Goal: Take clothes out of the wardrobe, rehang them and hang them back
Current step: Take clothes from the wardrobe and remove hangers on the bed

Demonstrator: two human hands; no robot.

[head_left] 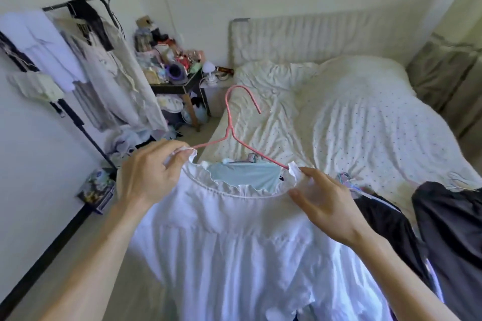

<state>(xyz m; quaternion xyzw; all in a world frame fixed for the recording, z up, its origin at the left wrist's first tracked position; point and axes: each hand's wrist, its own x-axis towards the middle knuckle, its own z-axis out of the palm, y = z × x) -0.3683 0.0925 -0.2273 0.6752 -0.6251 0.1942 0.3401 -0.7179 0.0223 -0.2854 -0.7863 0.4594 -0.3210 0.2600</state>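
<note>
Cream bedding with small dark dots [365, 125] fills the upper right of the frame, rumpled against a padded headboard. Across the lower centre we hold a white garment [234, 255] of thin, gathered cotton with a ruffled round neckline. A pink wire hanger [230, 131] sits partly inside that neckline, its hook rising towards the frame's centre. One arm runs to our left hand [148, 177] and the other disappears under the collar's right edge.

Our left hand's fingers are curled, pinching the ruffle at the collar's left side, where the hanger's arm ends. Our right hand [328, 203] lies at the collar's right side with its fingers loosely extended. Its forefinger tip touches the ruffle just beside the hanger's end, and its thumb is apart below; it grips nothing.

Through the neckline shows a light blue cloth [247, 176]. Dark glossy garments [448, 229] lie at lower right.

At upper left, a black clothes rack [56, 7] holds pale garments [104, 73], and beside it a dark side table [180, 87] carries a heap of small clutter.
</note>
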